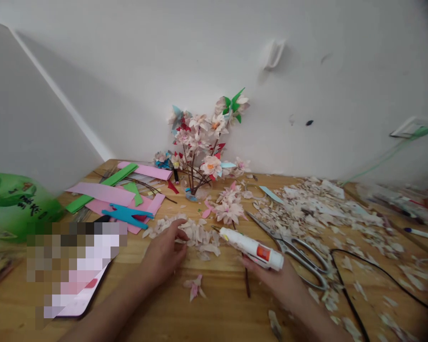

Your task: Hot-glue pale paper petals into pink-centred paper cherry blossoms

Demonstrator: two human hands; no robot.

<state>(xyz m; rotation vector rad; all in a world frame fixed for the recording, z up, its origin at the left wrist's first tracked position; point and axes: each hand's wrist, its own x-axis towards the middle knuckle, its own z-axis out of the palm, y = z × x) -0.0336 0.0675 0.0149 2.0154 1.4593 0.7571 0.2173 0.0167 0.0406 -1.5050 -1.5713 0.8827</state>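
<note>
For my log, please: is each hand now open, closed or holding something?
Left hand: loosely open at the pale petals.
Right hand: closed, holding the white glue gun.

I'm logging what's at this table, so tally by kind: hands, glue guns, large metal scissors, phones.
Left hand and right hand: 2
Glue gun: 1
Large metal scissors: 1 pair
Phone: 1
Total: 5

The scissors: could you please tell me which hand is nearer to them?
Right. The right hand, holding the glue gun, is just left of the scissors. The left hand is farther left, at the petal pile.
</note>
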